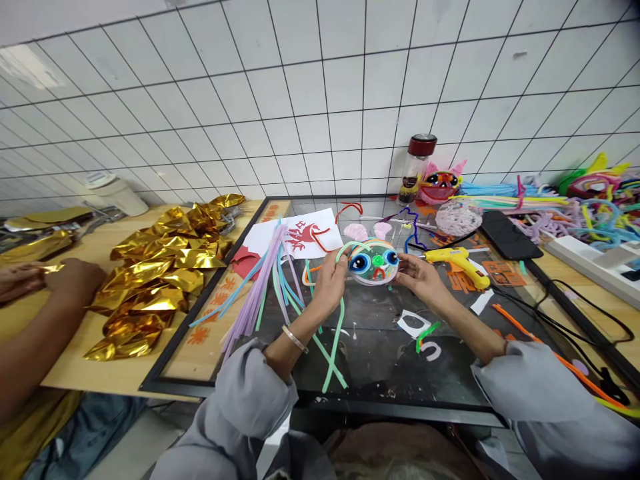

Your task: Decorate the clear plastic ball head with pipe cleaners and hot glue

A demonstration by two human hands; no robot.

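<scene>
Between my hands is a round craft face (373, 270) with big blue eyes, a green nose, a red mouth and pink ears. My left hand (331, 277) grips its left edge. A pale green pipe cleaner (338, 333) arches over the top of the face, passes by my left hand and hangs down toward the table. The fingers of my right hand (419, 275) close on the right edge of the face. Left of my left hand lies a bundle of purple, blue and green pipe cleaners (263, 287). A yellow glue gun (460, 261) rests just right of my right hand.
White paper scraps (414, 323) lie in front on the dark glass board (370, 367). A black phone (509, 235), a power strip (595, 267) and cables are at right. A lidded bottle (416, 170) stands behind. Gold foil (160, 267) lies left, beside another person's hand (75, 283).
</scene>
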